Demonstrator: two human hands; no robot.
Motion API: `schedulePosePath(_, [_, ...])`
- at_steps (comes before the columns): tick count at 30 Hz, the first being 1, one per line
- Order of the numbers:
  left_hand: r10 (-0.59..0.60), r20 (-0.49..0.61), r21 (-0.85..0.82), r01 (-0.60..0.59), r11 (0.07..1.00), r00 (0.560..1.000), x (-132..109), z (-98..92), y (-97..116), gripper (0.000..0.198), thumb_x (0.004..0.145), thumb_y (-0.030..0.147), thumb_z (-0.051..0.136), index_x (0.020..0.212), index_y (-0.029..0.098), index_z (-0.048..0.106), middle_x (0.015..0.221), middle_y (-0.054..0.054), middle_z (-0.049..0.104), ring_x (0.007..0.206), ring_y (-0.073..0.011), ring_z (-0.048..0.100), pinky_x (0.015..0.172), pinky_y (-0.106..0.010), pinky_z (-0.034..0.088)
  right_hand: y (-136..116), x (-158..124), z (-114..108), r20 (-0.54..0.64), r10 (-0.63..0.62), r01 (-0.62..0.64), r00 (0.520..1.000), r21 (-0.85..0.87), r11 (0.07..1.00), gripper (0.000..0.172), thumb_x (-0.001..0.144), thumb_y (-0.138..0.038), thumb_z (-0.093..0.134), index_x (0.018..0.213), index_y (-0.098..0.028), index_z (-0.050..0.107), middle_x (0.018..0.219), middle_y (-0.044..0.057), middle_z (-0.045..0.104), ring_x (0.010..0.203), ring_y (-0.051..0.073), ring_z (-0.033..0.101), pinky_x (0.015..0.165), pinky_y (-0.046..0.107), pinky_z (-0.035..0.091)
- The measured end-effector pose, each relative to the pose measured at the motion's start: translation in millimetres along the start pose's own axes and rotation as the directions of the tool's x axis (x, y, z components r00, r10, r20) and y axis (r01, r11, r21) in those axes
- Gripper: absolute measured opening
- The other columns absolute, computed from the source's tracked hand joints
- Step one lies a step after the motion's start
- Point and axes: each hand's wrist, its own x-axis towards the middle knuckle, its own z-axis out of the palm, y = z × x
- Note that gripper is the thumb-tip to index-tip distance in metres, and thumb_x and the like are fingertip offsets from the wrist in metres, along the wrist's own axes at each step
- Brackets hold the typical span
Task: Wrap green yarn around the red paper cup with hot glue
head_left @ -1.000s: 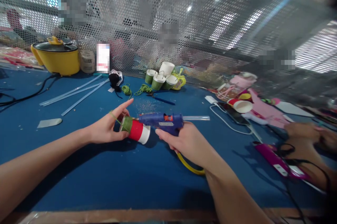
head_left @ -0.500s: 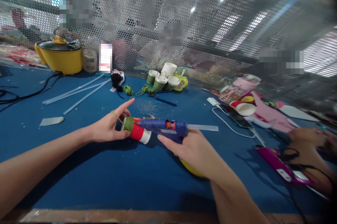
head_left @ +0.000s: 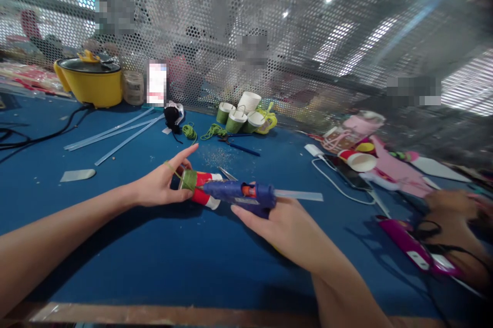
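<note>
My left hand (head_left: 164,181) grips a red and white paper cup (head_left: 201,196) lying on its side, its index finger stretched out. Green yarn (head_left: 188,180) is wound around the cup's end nearest that hand, and a strand runs over the fingers. In my right hand (head_left: 287,225) is a blue hot glue gun (head_left: 239,192), its handle hidden by the fingers. A clear glue stick (head_left: 300,195) sticks out of its back. The nozzle points left at the yarn-wrapped part; whether it touches cannot be seen. Behind the gun, the tips of a metal tool (head_left: 228,173) show.
Green-wrapped cups (head_left: 236,121), pliers (head_left: 242,149) and yarn bundles (head_left: 189,132) lie beyond my hands. Glue sticks (head_left: 129,139) and a yellow electric pot (head_left: 92,87) are at left. At right are a phone (head_left: 348,173), a purple power strip (head_left: 404,246) and another person's arm (head_left: 450,215).
The glue gun's nozzle has come down slightly along the cup, uncovering more of the cup and the metal tool behind it. My left hand keeps its hold.
</note>
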Motion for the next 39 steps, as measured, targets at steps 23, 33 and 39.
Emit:
schedulePosePath(23, [0.091, 0.026, 0.003, -0.091, 0.996, 0.996, -1.5, 1.7, 2.5, 0.086, 0.073, 0.018, 0.058, 0.143, 0.025, 0.008, 0.105, -0.005, 0.043, 0.09, -0.0176, 0.05, 0.087, -0.039, 0.043, 2.6, 6.4, 1.3, -0.072, -0.048, 0.043, 0.996, -0.073, 0.996, 0.019, 0.082, -0.031, 0.052, 0.075, -0.021, 0.067, 0.082, 0.005, 0.072, 0.081, 0.023, 0.067, 0.072, 0.032, 0.053])
schedulePosePath(33, [0.107, 0.018, 0.048, -0.108, 0.993, 0.994, -1.2, 0.3, 0.3, 0.088, 0.074, 0.017, 0.059, 0.143, 0.027, 0.007, 0.107, -0.005, 0.043, 0.093, -0.0186, 0.049, 0.091, -0.042, 0.042, 3.5, 1.5, -1.0, -0.009, -0.026, 0.026, 1.0, -0.001, 1.0, 0.02, 0.082, -0.035, 0.055, 0.074, -0.022, 0.067, 0.079, 0.0, 0.072, 0.069, 0.018, 0.065, 0.066, 0.028, 0.053])
schedulePosePath(39, [0.197, 0.017, 0.104, -0.198, 0.975, 0.98, -2.8, 1.9, 1.8, 0.091, 0.07, 0.013, 0.061, 0.144, 0.028, 0.008, 0.11, -0.006, 0.045, 0.1, -0.0202, 0.048, 0.094, -0.041, 0.041, 3.6, 8.7, 0.5, -0.07, -0.056, 0.058, 0.996, 0.024, 0.998, 0.018, 0.082, -0.029, 0.054, 0.084, -0.021, 0.069, 0.074, 0.001, 0.071, 0.066, 0.018, 0.064, 0.066, 0.027, 0.052])
